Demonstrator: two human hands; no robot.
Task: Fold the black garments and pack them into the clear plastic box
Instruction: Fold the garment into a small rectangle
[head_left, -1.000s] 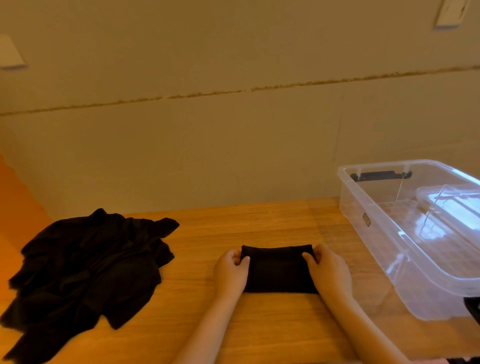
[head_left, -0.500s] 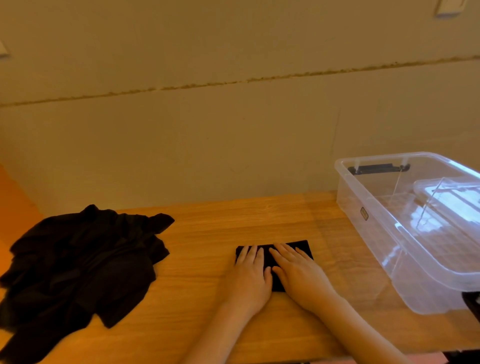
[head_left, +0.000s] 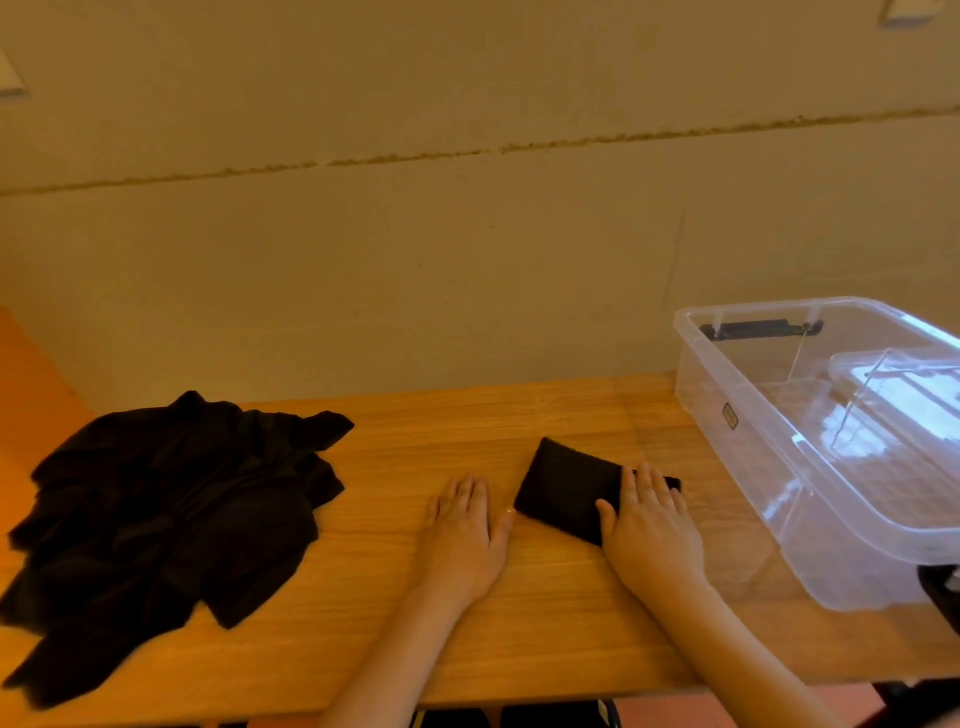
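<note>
Folded garment (head_left: 563, 491): small black rectangle, lower centre-right of frame, flat on the worktop (head_left: 467, 415), skewed so its far corner points up-left. Matte fabric, no visible print, edges fairly crisp.

Your right hand (head_left: 652, 525) lies palm-down on the right end of that garment, fingers (head_left: 644, 480) straight and close together, thumb out to the left on the cloth. Flat contact, not curled round anything.

Your left hand (head_left: 465, 530) is flat on bare wood just left of the garment, fingers straight and slightly spread. Its thumb tip is right at the garment's near-left corner; can't tell if it touches.

Pile of black clothes (head_left: 171, 519): unfolded, crumpled heap at left of frame, on the worktop, well apart from your hands.

Clear plastic box (head_left: 737, 415): right of frame, lid off, on the worktop, near the folded garment but not touching. Black handle on its far end wall, small label on the left wall. A second clear plastic piece sits inside at the right edge; can't tell what it is.

Worktop is light wood with visible grain. Behind it a plain beige wall (head_left: 415, 260) with a rough horizontal seam across the upper third. Orange surface at the left edge of frame.
</note>
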